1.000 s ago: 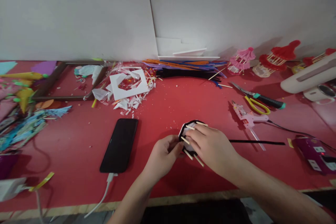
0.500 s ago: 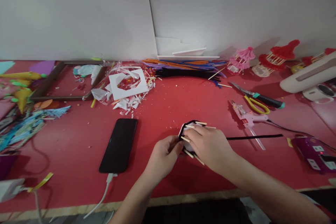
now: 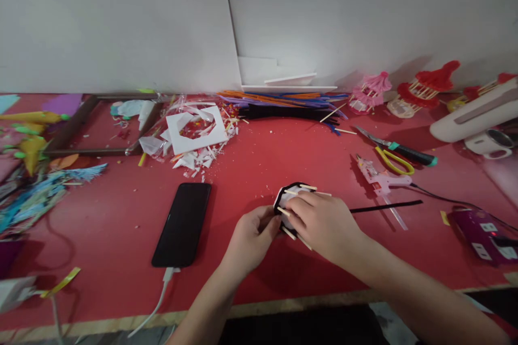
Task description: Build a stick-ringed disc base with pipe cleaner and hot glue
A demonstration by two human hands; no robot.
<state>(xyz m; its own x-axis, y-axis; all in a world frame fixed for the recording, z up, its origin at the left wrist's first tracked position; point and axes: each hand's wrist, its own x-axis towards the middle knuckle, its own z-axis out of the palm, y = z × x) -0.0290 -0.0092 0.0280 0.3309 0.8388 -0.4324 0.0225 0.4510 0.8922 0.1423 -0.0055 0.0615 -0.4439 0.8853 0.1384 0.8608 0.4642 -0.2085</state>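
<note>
On the red table (image 3: 259,161), both my hands are on a small white craft piece (image 3: 286,198) edged with a black pipe cleaner, with several short wooden sticks poking out of it. My left hand (image 3: 251,238) is closed, pinching the piece's left edge. My right hand (image 3: 324,221) lies over the piece with fingers bent on it, holding it down. The loose tail of the black pipe cleaner (image 3: 384,206) runs out to the right along the table.
A black phone (image 3: 183,222) on a white cable lies to the left. Scissors (image 3: 394,153) and a pink glue gun (image 3: 378,180) lie at right, a purple power strip (image 3: 485,229) beyond. Coloured pipe cleaners (image 3: 283,103), white foam scraps (image 3: 194,132) and small red lanterns (image 3: 424,86) line the back.
The black pipe cleaner's free tail has grown shorter and swung slightly upward as it is drawn toward the piece. Both hands stay on the piece.
</note>
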